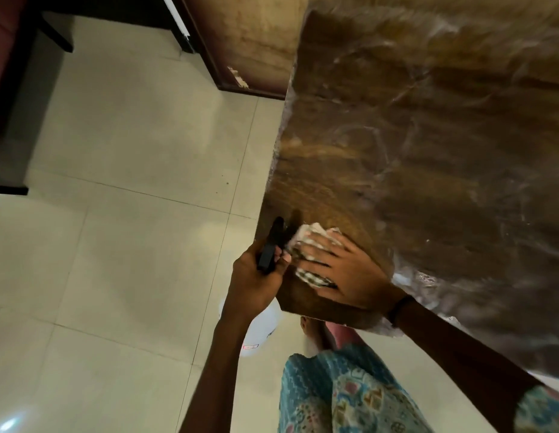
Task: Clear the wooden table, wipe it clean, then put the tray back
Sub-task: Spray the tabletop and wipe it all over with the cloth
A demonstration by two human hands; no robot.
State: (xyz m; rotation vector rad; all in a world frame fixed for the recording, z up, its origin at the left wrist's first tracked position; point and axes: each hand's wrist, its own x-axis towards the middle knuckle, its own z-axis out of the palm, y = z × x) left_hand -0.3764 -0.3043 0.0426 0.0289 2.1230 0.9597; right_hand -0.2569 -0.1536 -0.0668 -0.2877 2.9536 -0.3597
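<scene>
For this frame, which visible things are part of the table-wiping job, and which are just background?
In use:
- brown wooden table
- crumpled white cloth under right hand
- white spray bottle with black trigger in left hand

Background:
- dark wooden door
- dark furniture

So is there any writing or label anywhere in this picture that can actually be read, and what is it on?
Nothing here can be read.
The white spray bottle, gripped at its black trigger by the left hand, has a small label with reddish print: too blurred and small to read.
A dark mark beside that label: unreadable.
The cloth under the right hand and the plastic-covered wooden table: no text visible.
</scene>
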